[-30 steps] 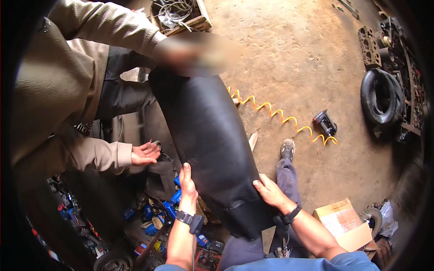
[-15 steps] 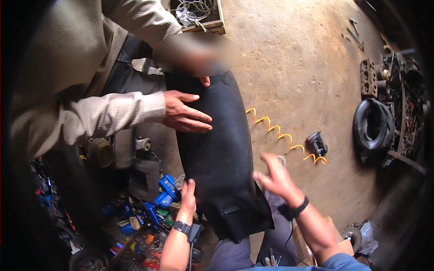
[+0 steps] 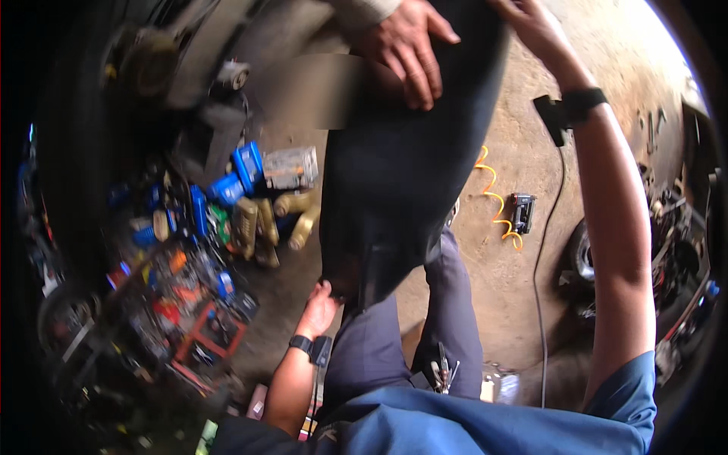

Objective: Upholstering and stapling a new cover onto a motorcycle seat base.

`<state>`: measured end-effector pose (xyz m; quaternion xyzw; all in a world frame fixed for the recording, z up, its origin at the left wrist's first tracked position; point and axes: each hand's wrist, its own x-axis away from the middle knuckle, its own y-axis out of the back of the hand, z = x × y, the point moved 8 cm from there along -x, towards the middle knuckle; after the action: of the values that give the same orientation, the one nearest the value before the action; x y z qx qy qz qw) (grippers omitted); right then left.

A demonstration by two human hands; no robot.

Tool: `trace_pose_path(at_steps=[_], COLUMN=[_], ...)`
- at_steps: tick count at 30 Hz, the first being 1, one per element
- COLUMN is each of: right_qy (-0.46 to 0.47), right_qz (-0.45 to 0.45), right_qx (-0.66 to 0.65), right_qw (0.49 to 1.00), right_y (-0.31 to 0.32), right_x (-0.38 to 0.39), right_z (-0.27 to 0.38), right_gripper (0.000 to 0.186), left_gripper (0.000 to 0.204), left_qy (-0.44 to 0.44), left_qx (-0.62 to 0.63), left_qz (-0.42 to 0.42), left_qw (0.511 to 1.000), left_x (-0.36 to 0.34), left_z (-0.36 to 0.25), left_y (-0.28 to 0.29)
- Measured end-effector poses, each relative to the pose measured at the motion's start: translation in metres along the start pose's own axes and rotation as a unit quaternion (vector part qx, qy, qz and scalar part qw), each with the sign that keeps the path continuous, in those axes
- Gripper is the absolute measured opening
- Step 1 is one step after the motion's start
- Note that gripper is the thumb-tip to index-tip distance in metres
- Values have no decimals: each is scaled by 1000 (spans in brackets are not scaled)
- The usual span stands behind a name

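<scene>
A long, black, smooth sheet-like piece runs from the top of the picture down toward my thighs. My left hand is closed on its lower left edge, near a creased, folded end. My right hand is raised high at the upper right, fingers closed on the piece's far edge, partly cut off by the frame. A co-worker's hand lies with spread fingers on the upper part of the piece. Part of the upper left is blurred out.
On the left floor lie blue power tools, brass-coloured cylinders, a red frame and clutter. On the right are a yellow coiled hose, a black tool, a dark cable and piled metal parts.
My right hand has left the piece's lower right edge and risen to its far edge. The piece tilts to the upper right. The co-worker's hand shows higher in the shifted view.
</scene>
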<state>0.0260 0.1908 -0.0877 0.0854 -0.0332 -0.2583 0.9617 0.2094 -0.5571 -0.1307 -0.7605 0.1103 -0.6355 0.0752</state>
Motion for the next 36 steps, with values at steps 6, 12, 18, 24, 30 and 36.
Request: trace_pose_path(at_steps=[6, 12, 18, 24, 30, 36], right_qy=[-142, 89, 233, 284, 116, 71], right_qz=[-101, -111, -64, 171, 206, 234], right_qx=[79, 413, 502, 688, 628, 612], right_qw=[982, 900, 830, 646, 742, 752], right_y=[5, -59, -192, -152, -170, -161], right_x=[7, 44, 93, -8, -5, -5], right_z=[17, 66, 159, 105, 117, 126], right_gripper=[74, 66, 27, 14, 47, 50], left_gripper=[47, 66, 62, 75, 41, 51], left_qy=[-90, -135, -144, -159, -100, -41], left_qx=[158, 283, 328, 131, 175, 209], left_qz=[-16, -128, -321, -331, -302, -417], left_qw=[983, 941, 877, 921, 932, 883], left_x=[16, 43, 30, 26, 36, 21], left_z=[53, 19, 27, -1, 45, 33], left_y=[-12, -86, -54, -38, -31, -39])
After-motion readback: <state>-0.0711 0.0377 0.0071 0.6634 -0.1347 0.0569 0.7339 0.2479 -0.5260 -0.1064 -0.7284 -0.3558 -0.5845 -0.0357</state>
